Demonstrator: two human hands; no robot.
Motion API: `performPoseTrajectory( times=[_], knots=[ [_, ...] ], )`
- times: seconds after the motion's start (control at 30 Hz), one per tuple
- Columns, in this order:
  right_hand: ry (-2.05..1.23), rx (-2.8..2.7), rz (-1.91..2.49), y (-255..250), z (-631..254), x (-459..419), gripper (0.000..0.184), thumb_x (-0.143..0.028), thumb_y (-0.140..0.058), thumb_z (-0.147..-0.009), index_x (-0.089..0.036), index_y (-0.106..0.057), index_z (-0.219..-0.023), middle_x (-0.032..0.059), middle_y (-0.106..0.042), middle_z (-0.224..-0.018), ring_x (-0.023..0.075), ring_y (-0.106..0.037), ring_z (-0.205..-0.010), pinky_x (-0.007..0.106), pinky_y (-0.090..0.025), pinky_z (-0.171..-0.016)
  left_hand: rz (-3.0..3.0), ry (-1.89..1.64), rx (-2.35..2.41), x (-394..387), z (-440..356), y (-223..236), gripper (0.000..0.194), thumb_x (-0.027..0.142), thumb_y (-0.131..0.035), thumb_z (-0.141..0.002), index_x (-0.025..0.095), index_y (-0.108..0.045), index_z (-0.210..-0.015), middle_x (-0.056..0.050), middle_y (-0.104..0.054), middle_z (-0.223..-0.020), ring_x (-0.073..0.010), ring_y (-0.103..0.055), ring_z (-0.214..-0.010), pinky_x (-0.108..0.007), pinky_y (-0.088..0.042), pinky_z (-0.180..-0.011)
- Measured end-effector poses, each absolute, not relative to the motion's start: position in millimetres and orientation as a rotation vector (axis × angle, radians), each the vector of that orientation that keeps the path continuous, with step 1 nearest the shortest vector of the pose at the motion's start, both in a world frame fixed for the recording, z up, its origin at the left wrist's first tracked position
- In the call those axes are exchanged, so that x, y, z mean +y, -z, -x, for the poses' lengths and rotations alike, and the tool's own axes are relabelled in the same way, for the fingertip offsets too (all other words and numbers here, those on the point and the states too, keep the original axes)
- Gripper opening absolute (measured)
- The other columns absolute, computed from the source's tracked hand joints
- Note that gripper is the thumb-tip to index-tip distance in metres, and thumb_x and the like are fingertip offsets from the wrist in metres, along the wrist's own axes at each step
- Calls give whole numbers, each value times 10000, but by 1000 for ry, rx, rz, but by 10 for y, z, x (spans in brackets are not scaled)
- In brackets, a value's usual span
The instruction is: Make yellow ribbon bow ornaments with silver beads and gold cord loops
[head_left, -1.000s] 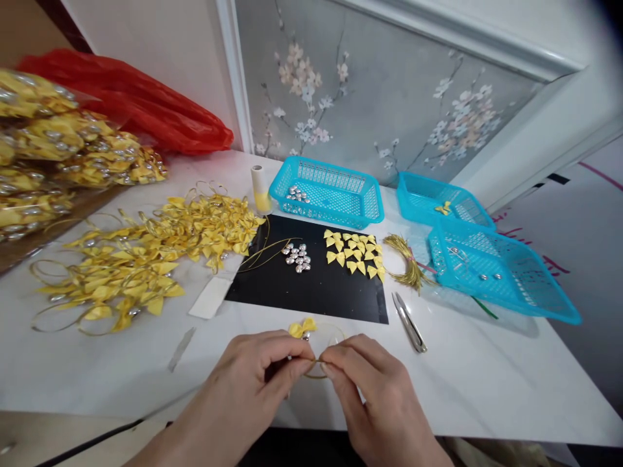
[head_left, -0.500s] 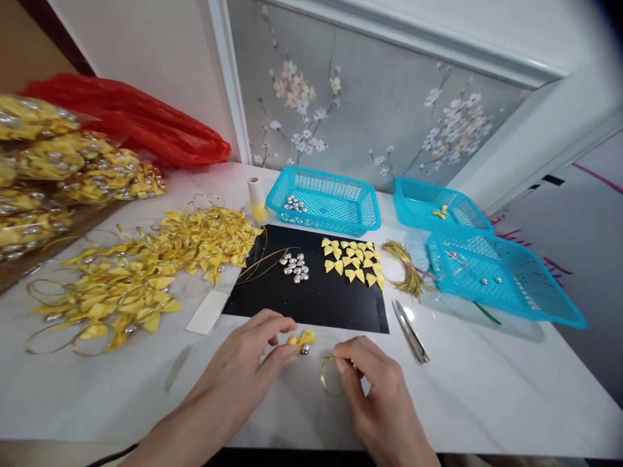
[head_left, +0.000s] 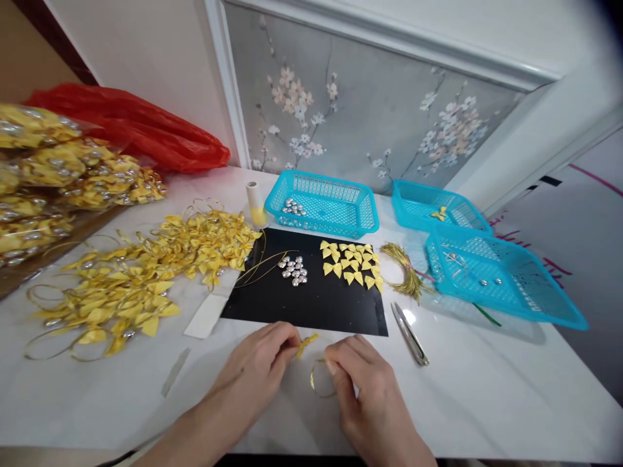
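Poking from left fingers (head_left: 291, 333), apparently pinched: 1 yellow bow (head_left: 307, 344).

so a second ago my left hand (head_left: 257, 366) and right hand (head_left: 367, 383) were fingertip to fingertip on the gold loop (head_left: 312, 379), and now they've split up. left one let go and went over to the yellow bow (head_left: 307, 345). half a second back those fingers were looser, now they're pinched on its left end. bow's turned nearly edge-on, silver bead's dropped out of sight. right's also crept slightly closer to left since then.
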State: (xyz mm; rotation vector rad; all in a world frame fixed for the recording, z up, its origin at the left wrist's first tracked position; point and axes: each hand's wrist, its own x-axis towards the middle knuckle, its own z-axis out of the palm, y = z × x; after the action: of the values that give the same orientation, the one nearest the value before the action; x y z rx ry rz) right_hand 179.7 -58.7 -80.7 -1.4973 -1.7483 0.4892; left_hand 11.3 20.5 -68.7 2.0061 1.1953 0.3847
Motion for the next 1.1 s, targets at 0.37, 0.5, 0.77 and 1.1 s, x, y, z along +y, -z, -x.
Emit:
performPoseTrajectory(
  times=[0.37,0.5,0.77,1.1],
  knots=[
    [-375,-1858,1362,413,-1795,-558,280,41,-440,-791,-209,-541,-866,33,-593,-817,208,-503,-791,314,-420,-647,-1777,-466,977,127,-126,169,248,205,-448,-928,253,-682,-861,28,-654,-827,-154,-625,-771,-227,-456,-664],
    [-380,-1811,1395,400,-1747,-589,247,20,-419,-819,-202,-525,-834,41,-567,-824,199,-524,-780,310,-433,-655,-1693,-480,937,104,-125,75,244,225,-449,-937,248,-677,-853,33,-600,-782,-144,-592,-727,-224,-450,-656],
    [-456,-1766,1383,391,-1726,-603,250,3,-435,-849,-213,-549,-898,22,-557,-845,151,-587,-720,265,-463,-645,-1574,-450,884,114,-63,95,173,308,-520,-931,264,-683,-891,22,-628,-835,-166,-598,-793,-238,-456,-709],
    [-358,-1778,1389,396,-1672,-596,244,6,-419,-832,-191,-554,-883,44,-567,-838,172,-546,-722,276,-451,-606,-1443,-527,968,76,-99,125,99,345,-656,-839,253,-689,-824,24,-662,-744,-167,-594,-727,-227,-481,-651]
  ],
)
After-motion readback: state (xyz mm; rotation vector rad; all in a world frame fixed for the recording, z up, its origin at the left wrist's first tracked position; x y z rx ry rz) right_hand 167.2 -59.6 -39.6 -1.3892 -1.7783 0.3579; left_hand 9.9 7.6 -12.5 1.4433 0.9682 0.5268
